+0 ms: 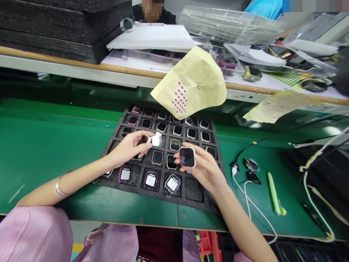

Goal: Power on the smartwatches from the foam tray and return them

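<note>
My right hand (205,167) holds a square smartwatch case (187,157), dark screen facing up, with fingers and thumb around its pale frame. Another smartwatch case (144,139) is pinched between the thumb and fingers of my left hand (131,147), partly hidden by them. Just beyond those fingertips, a bright, whitish watch screen (156,141) shows. Both hands are over a black foam tray (195,188) with rows of strapless watch cases in its pockets. Along its near row, a purple-framed watch (125,174), another watch (150,179) and a pale-framed watch (172,183) show lit white screens.
Yellow paper (201,83) with red arrow stickers hangs from the shelf over the tray's far edge. Right of the tray lie a white cable (256,203), a green pen-like tool (273,193) and a black bag-like object (302,182). Black foam blocks (54,29) are stacked on the shelf.
</note>
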Action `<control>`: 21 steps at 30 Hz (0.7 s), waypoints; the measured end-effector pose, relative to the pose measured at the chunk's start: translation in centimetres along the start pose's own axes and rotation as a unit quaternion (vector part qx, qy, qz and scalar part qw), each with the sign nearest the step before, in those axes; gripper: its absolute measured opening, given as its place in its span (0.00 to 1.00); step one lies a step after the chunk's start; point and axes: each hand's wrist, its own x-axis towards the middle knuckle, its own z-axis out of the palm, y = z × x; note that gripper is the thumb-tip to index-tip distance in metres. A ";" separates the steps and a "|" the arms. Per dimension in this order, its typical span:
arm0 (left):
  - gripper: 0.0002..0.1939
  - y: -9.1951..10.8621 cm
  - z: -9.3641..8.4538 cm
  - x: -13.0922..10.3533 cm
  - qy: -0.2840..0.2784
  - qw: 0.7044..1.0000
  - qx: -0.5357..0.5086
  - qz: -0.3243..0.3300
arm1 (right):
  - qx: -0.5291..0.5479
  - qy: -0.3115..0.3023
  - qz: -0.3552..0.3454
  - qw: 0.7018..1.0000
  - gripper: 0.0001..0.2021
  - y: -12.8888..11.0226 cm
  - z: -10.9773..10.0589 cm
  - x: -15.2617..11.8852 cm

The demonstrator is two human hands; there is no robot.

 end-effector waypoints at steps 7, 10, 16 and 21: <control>0.17 -0.7 -0.2 -0.3 0.012 0.983 0.170 0.067 | 0.014 -0.009 0.021 1.000 0.18 0.5 -0.5 0.1; 0.21 -1.0 0.0 -0.5 0.001 0.979 0.190 0.079 | 0.005 -0.006 0.024 1.000 0.18 0.6 -0.7 0.2; 0.19 -0.9 0.1 -0.5 -0.016 0.963 0.247 0.105 | -0.007 -0.005 0.027 1.000 0.17 0.9 -0.8 0.1; 0.19 -0.5 -0.1 -0.5 -0.021 0.962 0.255 0.098 | -0.006 -0.007 0.017 1.000 0.17 1.1 -0.8 -0.2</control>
